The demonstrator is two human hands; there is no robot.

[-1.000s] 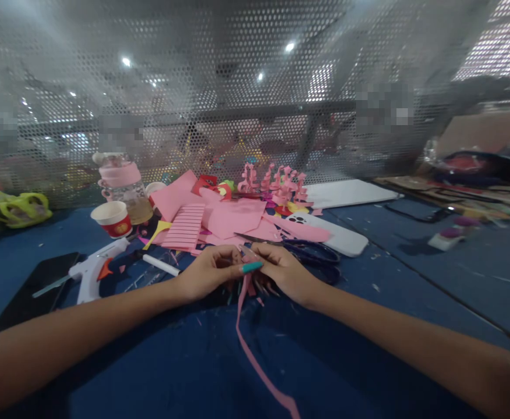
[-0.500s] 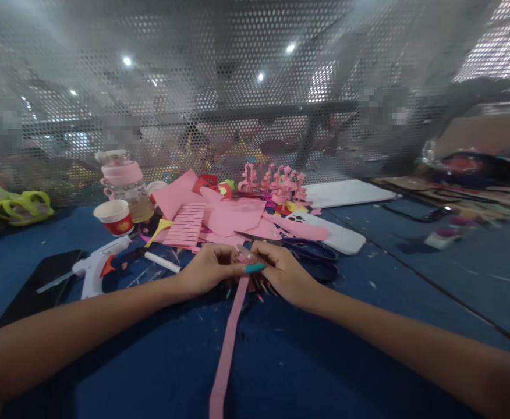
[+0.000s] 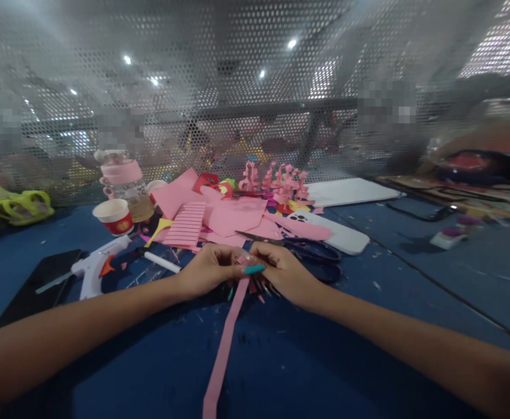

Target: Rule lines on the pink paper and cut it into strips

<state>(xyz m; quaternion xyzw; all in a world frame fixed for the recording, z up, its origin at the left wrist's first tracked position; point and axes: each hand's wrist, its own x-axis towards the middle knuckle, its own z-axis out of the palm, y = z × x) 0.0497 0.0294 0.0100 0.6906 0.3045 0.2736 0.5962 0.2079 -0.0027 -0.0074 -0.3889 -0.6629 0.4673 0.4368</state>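
Note:
Both hands meet in the middle, at the near edge of the craft pile. My left hand (image 3: 213, 269) pinches the upper end of a long pink paper strip (image 3: 226, 340), its thumb with a long teal nail laid across the front. Close against it, my right hand (image 3: 283, 273) has its fingers closed at the same end of the strip. The fingertips partly hide how the paper is folded there. From the hands the strip hangs down toward me. Just behind my right hand lie dark-handled scissors (image 3: 314, 250), blades pointing left.
Pink paper sheets (image 3: 235, 215) and small pink paper stars (image 3: 281, 180) lie behind. At left are a glue gun (image 3: 100, 259), a white marker (image 3: 162, 262), a paper cup (image 3: 114, 217) and a bottle (image 3: 123, 177). A white phone case (image 3: 346, 238) lies right. Perforated metal (image 3: 237, 87) stands behind.
The hanging strip's lower end has shifted slightly left. My fingertips have moved a little at the strip's upper end; both hands stay in nearly the same place.

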